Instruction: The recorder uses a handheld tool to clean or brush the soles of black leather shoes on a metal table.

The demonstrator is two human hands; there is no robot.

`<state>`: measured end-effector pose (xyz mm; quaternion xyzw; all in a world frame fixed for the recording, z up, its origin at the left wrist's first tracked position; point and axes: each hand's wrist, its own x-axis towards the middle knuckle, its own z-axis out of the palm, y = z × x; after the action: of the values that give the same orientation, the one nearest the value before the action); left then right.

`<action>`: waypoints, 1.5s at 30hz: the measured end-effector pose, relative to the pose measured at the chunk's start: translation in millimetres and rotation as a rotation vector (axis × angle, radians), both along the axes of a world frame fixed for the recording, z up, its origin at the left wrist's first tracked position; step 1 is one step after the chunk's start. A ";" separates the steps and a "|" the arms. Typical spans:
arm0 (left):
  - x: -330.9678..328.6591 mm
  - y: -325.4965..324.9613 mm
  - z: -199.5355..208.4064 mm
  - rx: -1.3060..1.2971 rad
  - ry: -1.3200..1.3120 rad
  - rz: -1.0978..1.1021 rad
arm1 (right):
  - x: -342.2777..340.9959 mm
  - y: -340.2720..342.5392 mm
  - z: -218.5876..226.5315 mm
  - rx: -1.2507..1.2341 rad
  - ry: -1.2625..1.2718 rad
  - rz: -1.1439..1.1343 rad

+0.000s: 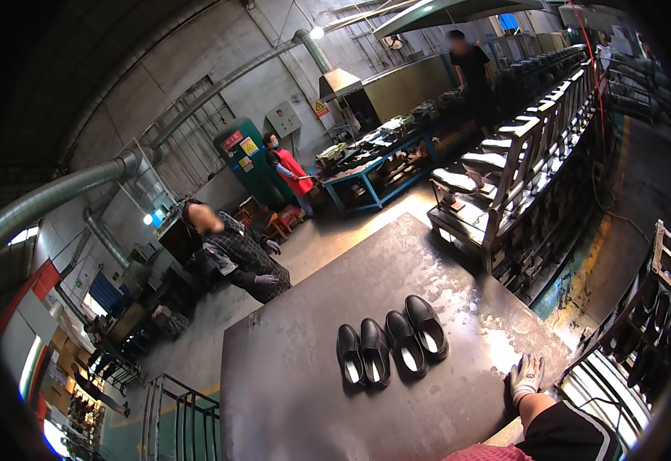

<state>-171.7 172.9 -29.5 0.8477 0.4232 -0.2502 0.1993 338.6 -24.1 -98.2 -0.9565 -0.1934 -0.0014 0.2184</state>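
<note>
My right hand (528, 376), in a pale work glove, lies on the right edge of a dark metal-topped table (297, 384). Its fingers are stretched out and spread, and it holds nothing. My left hand is not in view. Two pairs of black slip-on shoes stand side by side near the middle of the tabletop, soles down, with light insoles showing. The left pair (375, 352) and the right pair (426, 329) are to the left of my hand, apart from it.
A rack line with shoe lasts (489, 161) runs past the table's far right corner. A shoe rack (650, 330) stands close on the right, a metal rail frame (180, 415) at left. A co-worker in a checked apron (247, 253) stands beyond the table; other people are farther back.
</note>
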 end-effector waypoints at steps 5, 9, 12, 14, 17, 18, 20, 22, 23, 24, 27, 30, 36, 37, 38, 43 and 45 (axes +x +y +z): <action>0.8 1.2 1.6 -0.018 0.029 -0.024 | 0.0 4.2 -5.1 -0.026 -0.029 -0.008; 2.0 2.7 0.3 -0.030 0.057 -0.032 | 0.4 3.0 -6.9 0.007 -0.046 -0.019; 2.8 0.5 4.1 -0.042 0.057 0.000 | -1.2 3.1 -4.7 0.000 -0.050 -0.016; 6.6 -1.7 10.2 -0.061 0.066 0.022 | -1.7 2.2 -10.7 -0.018 -0.056 -0.015; 42.7 7.7 40.8 -0.064 0.145 -0.219 | -1.6 5.3 -11.9 -0.022 -0.039 -0.032; 62.4 13.2 51.0 -0.025 0.114 -0.309 | -1.4 5.3 -8.3 -0.008 -0.066 -0.022; 134.4 41.7 53.2 -0.137 0.291 -0.352 | -2.7 1.3 -10.5 0.005 -0.117 -0.027; 196.1 36.9 90.3 -0.102 0.006 -0.433 | -2.2 3.1 -8.5 -0.001 -0.104 -0.029; 232.5 28.5 118.9 -0.116 -0.055 -0.453 | -1.2 2.7 -9.1 -0.006 -0.099 -0.031; 263.3 16.3 144.1 -0.133 -0.115 -0.479 | -0.2 1.0 -16.5 -0.006 -0.102 -0.038; 315.1 -7.0 154.3 -0.324 -0.645 -0.575 | -1.5 2.1 -10.7 0.007 -0.120 -0.029; 358.4 -46.1 182.7 -0.695 -0.887 -0.613 | 0.0 1.0 -21.5 0.026 -0.032 -0.043; 407.8 -94.4 155.1 -0.763 -0.975 -0.803 | 6.3 -4.8 -13.4 0.002 0.062 -0.056; 409.9 -99.6 157.4 -0.775 -0.971 -0.808 | 8.7 -5.7 -12.0 -0.001 0.054 -0.066; 412.4 -105.3 162.9 -0.806 -0.938 -0.804 | 9.9 -6.1 -11.9 -0.001 0.047 -0.070; 422.8 -115.6 166.2 -1.001 -0.848 -0.819 | 17.7 -1.7 -12.8 -0.001 0.000 -0.077; 424.6 -119.0 167.6 -1.022 -0.843 -0.831 | 20.7 0.5 -15.8 -0.001 -0.020 -0.079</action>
<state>252.9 54.0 138.2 0.7632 -0.2083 -0.1249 0.5988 359.2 -23.6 -114.0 -0.9635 -0.1576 -0.0197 0.2157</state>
